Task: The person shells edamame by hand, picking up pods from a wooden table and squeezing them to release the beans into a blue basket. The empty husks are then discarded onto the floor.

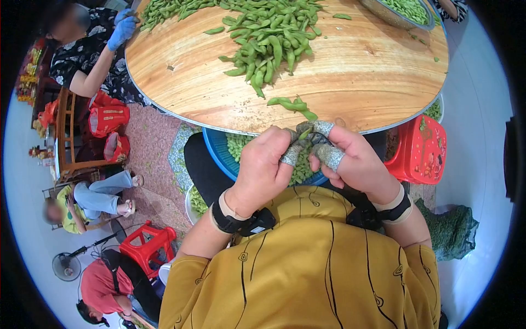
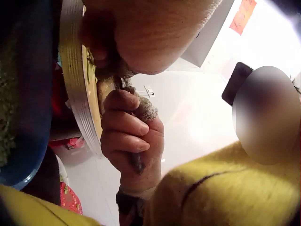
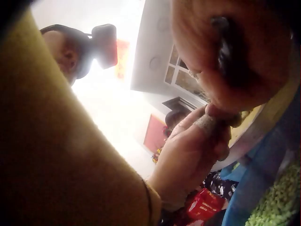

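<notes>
My left hand (image 1: 262, 164) and right hand (image 1: 361, 160) meet over the blue basin (image 1: 215, 148), right at the table's near edge. Grey speckled wraps cover several thumbs and fingertips. Between the fingertips sits a green soybean pod (image 1: 305, 133), pinched by the left hand and partly hidden by fingers. In the right hand's curled fingers is a slim dark tool (image 2: 136, 162), its end poking out below the palm; I cannot tell its kind. Shelled green beans (image 3: 275, 200) fill the basin. Just beyond the hands, a few loose pods (image 1: 293, 105) lie on the table.
A large pile of pods (image 1: 271, 41) covers the far middle of the round wooden table (image 1: 181, 93). At the far right stands a bowl (image 1: 392, 16) of shelled beans. A person wearing blue gloves (image 1: 123, 32) sits at the left. A red stool (image 1: 419, 151) stands at the right.
</notes>
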Available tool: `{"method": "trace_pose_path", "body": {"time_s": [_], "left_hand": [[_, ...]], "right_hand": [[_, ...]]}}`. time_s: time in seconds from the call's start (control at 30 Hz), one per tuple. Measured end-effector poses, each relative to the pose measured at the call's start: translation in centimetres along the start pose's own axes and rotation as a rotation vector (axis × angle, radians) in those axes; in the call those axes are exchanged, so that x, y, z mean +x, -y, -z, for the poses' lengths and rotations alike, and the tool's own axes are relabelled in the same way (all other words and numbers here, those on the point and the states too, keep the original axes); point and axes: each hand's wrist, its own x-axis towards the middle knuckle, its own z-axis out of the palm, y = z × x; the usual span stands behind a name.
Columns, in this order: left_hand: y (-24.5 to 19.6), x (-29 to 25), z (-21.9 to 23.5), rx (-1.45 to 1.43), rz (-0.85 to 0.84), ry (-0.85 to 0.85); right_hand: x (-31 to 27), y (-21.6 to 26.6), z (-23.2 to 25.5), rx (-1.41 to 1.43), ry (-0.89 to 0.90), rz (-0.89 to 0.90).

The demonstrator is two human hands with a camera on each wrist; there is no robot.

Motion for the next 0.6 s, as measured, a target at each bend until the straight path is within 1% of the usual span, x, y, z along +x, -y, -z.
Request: {"method": "trace_pose_path", "body": {"time_s": [0.03, 0.1, 0.13, 0.2, 0.23, 0.27, 0.3, 0.33, 0.37, 0.4, 0.43, 0.5, 0.53, 0.57, 0.6], "left_hand": [[0.2, 0.0, 0.0, 0.0, 0.0, 0.002], [1.0, 0.0, -0.2, -0.166, -0.045, 0.036], [1.2, -0.2, 0.0, -0.166, -0.044, 0.038], [1.6, -0.8, 0.4, -1.437, 0.692, 0.282], [1.4, -1.1, -0.3, -1.739, 0.586, 0.336], [1.5, -1.2, -0.7, -1.736, 0.585, 0.336], [1.6, -1.2, -1.0, -1.792, 0.601, 0.361], [1.6, -1.2, -1.0, -1.852, 0.619, 0.385], [1.3, -0.9, -0.8, -1.837, 0.653, 0.366], [1.4, -0.8, -0.8, -1.84, 0.652, 0.362], [1.7, -0.8, -0.6, -1.814, 0.66, 0.392], [2.2, -0.9, -0.3, -1.786, 0.672, 0.424], [2.5, -1.0, -0.3, -1.848, 0.702, 0.428], [2.6, -1.1, -0.2, -1.91, 0.733, 0.431], [2.7, -1.1, -0.1, -1.911, 0.736, 0.431]], "right_hand": [[0.0, 0.1, 0.1, 0.002, -0.001, 0.0], [-0.1, 0.4, 0.1, -0.044, 0.017, -0.011], [-0.3, 0.7, 0.0, -0.042, 0.018, -0.011], [-0.7, 1.2, -0.2, 0.108, 0.09, -0.049], [-0.7, 1.2, -0.3, 0.108, 0.092, -0.049], [-0.6, 1.2, -0.4, 0.126, 0.118, -0.021], [-0.5, 1.2, -0.4, 0.142, 0.144, 0.008], [0.0, 0.1, -0.3, 0.142, 0.145, 0.009], [1.0, -1.9, 0.0, -0.119, 0.05, 0.308], [1.6, -2.9, 0.0, -0.383, -0.047, 0.605], [1.8, -3.3, 0.1, -0.386, -0.044, 0.603], [1.9, -3.5, -0.1, -0.219, -0.007, 0.542], [1.5, -2.6, -0.2, -0.218, -0.008, 0.541], [0.8, -1.0, -0.3, -0.109, -0.018, 0.32], [0.4, 0.1, -0.4, -0.001, -0.028, 0.098]]}}
